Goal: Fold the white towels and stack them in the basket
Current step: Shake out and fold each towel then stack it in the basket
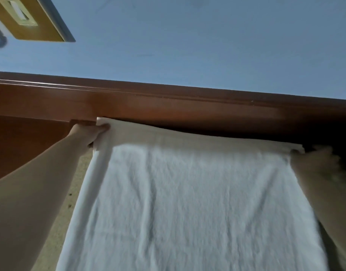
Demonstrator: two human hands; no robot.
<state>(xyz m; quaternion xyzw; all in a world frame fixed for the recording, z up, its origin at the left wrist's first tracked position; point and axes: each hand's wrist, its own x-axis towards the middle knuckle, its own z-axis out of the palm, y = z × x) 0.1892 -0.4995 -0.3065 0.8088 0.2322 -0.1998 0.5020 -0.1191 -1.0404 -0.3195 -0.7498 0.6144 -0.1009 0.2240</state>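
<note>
A white towel (187, 202) is stretched out flat in front of me and fills the lower middle of the head view. Its far hem lies close to a dark wooden board. My left hand (90, 133) pinches the far left corner of the towel with thumb on top. My right hand (315, 163), blurred and in shadow, grips the far right corner. Both arms reach forward along the towel's side edges. No basket is in view.
A brown wooden board (168, 106), like a headboard, runs across the view just beyond the towel. Above it is a blue wall (207, 45) with a yellow-framed fixture (29, 18) at the top left. A beige speckled surface (56, 222) shows left of the towel.
</note>
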